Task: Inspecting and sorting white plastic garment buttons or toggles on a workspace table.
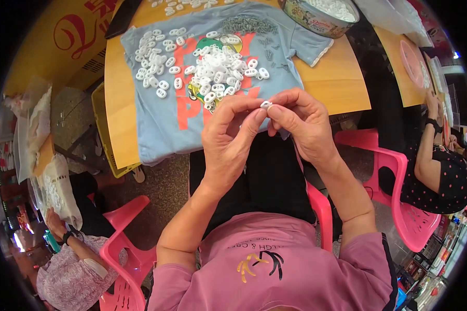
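Note:
Above the table's near edge, my left hand point(229, 139) and my right hand point(307, 124) meet fingertip to fingertip. Pinched between both thumbs and forefingers is a small white plastic cord lock point(265, 104); the fingers cover most of it. Beyond my hands, a heap of white oval two-hole plastic cord-lock parts point(218, 67) lies on a blue printed T-shirt point(161, 124) spread over the table. More of these white parts point(149, 59) are scattered at its left. A pile of small grey springs point(248, 24) rests at the shirt's far side, with several loose ones to its right.
The yellow wooden table point(337, 85) extends past the shirt. A round printed tin point(324, 18) full of white parts stands at the far right. Pink chairs point(399, 181) are on both sides. One person's arm point(428, 150) shows at right, another person's hand point(55, 224) at left.

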`<move>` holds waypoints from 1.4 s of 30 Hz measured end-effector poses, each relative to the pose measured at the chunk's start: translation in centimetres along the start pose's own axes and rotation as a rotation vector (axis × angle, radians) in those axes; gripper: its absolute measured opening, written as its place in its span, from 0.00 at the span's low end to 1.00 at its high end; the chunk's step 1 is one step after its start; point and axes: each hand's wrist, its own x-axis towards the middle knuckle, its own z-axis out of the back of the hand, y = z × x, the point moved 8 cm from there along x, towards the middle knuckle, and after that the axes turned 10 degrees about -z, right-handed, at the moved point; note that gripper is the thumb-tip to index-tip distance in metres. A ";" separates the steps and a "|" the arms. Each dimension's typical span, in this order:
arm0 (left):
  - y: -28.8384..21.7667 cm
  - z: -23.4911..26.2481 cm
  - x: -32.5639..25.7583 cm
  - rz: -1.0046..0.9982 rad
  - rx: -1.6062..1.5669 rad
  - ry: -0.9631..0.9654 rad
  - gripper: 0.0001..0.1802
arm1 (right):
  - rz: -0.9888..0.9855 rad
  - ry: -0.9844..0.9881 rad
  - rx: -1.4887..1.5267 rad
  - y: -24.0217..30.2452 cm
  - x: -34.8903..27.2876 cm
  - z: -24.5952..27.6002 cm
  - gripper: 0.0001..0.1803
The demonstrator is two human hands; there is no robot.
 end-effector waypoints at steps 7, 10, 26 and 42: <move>1.0 0.7 -0.1 0.052 -0.089 -0.061 0.08 | 0.100 0.025 -0.416 2.4 1.3 0.7 0.06; 1.8 1.1 -0.2 0.104 -0.072 -0.071 0.08 | 0.385 -0.104 -0.970 5.9 3.3 1.7 0.05; 2.3 0.9 -0.1 0.161 -0.085 -0.018 0.06 | 0.601 -0.110 -1.711 6.2 7.0 -0.1 0.05; 2.4 1.0 -0.1 0.179 -0.090 -0.022 0.07 | 0.653 -0.003 -1.883 5.8 8.5 -0.9 0.05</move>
